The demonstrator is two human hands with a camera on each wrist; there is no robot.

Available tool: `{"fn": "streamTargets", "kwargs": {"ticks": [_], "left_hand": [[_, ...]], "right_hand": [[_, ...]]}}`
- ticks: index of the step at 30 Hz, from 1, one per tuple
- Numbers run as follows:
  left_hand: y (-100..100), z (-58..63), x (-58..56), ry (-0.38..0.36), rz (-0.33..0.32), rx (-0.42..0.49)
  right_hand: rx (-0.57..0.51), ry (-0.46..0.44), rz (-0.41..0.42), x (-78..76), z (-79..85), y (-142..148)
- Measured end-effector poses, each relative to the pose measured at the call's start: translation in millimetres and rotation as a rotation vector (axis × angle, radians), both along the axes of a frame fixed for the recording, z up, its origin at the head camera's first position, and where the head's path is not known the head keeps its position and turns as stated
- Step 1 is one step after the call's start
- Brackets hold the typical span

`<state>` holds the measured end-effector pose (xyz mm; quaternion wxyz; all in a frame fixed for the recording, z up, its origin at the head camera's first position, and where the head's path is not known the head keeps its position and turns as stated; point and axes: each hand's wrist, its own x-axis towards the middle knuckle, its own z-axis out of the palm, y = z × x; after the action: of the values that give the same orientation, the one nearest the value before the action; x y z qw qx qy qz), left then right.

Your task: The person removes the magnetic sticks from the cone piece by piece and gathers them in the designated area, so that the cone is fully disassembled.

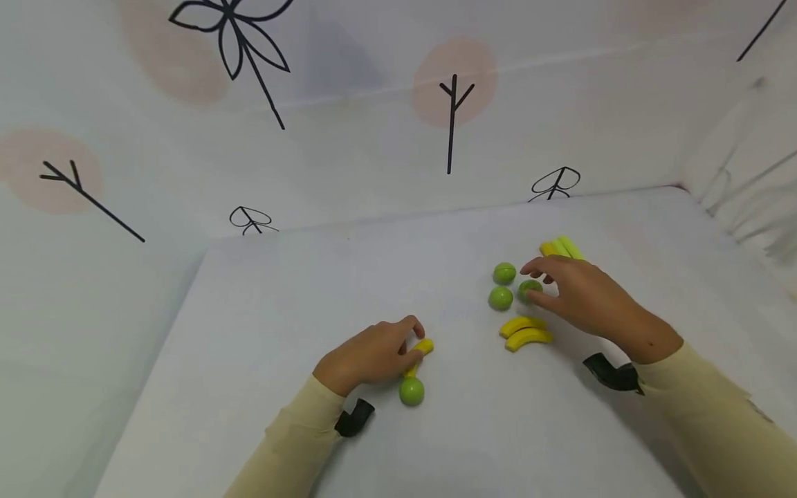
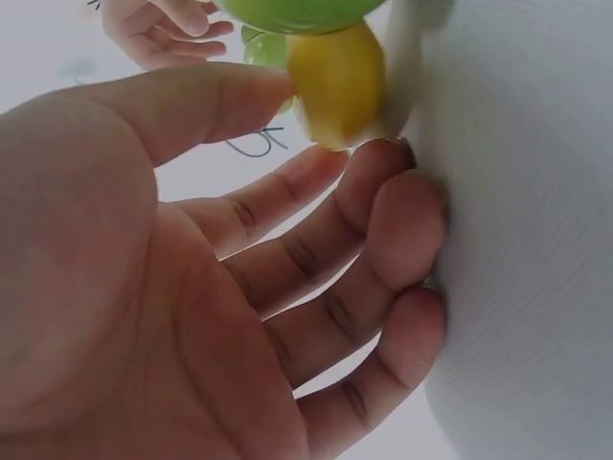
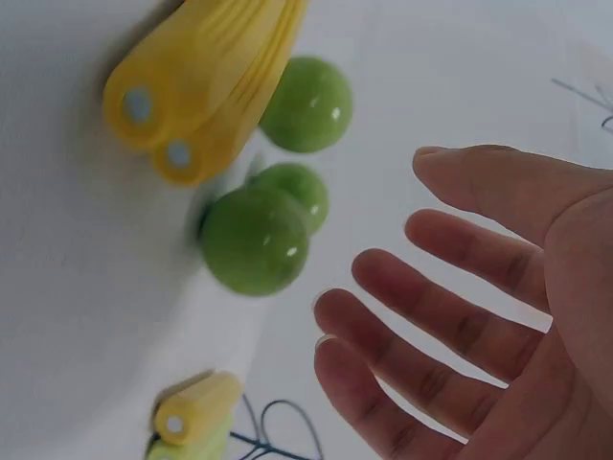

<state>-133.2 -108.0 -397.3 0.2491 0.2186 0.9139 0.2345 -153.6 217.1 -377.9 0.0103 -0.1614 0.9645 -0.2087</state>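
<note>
My left hand (image 1: pixel 370 353) is low over the white table, thumb and index finger pinching a slim yellow toy piece (image 1: pixel 425 346). One round green toy fruit (image 1: pixel 411 391) lies right at the near end of that piece. In the left wrist view, the thumb tip meets the side of the yellow piece (image 2: pixel 337 81), and the other fingers bend beneath it. My right hand (image 1: pixel 588 297) hovers over a group of round green toy fruits (image 1: pixel 501 298), its fingers spread and relaxed. The right wrist view has it apart from the green fruits (image 3: pixel 255 241), holding nothing.
Two yellow toy bananas (image 1: pixel 528 337) lie side by side just nearer than the green group. Behind the right hand are yellow and light-green sticks (image 1: pixel 569 247). A white cloth wall (image 1: pixel 373 166) with black plant drawings rises along the table's far edge.
</note>
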Motion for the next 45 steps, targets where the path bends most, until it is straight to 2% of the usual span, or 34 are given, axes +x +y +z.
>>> {"fn": "streamTargets", "kwargs": {"ticks": [5,8,14,19,22,25,30,38,45], "left_hand": [[-1,4.8,0.6,-0.028,0.002,-0.022],[-2,8.3,2.4,-0.040,0.008,-0.036],[1,15.8,8.8,-0.043,0.030,-0.171],[5,15.6,15.6,-0.010,-0.016,-0.233],[7,14.9,16.6,0.017,-0.056,-0.225],[9,14.6,16.3,0.011,-0.079,-0.194],[11,13.3,13.7,0.003,-0.084,-0.138],[14,10.5,10.4,0.058,-0.078,-0.062],[17,6.9,9.3,0.117,-0.119,-0.018]], "right_hand": [[-0.028,0.068,0.061,12.7,2.4,-14],[-0.033,0.078,0.093,19.5,-0.4,-25],[-0.011,0.130,0.160,30.6,-7.9,-42],[-0.002,0.129,0.198,36.4,-11.9,-49],[0.002,0.104,0.208,38.3,-12.8,-54],[0.012,0.074,0.227,40.4,-15.1,-59],[0.025,0.064,0.277,43.8,-21.2,-64],[0.027,0.006,0.329,48.6,-31.5,-71],[0.014,-0.036,0.339,50.6,-35.4,-74]]}}
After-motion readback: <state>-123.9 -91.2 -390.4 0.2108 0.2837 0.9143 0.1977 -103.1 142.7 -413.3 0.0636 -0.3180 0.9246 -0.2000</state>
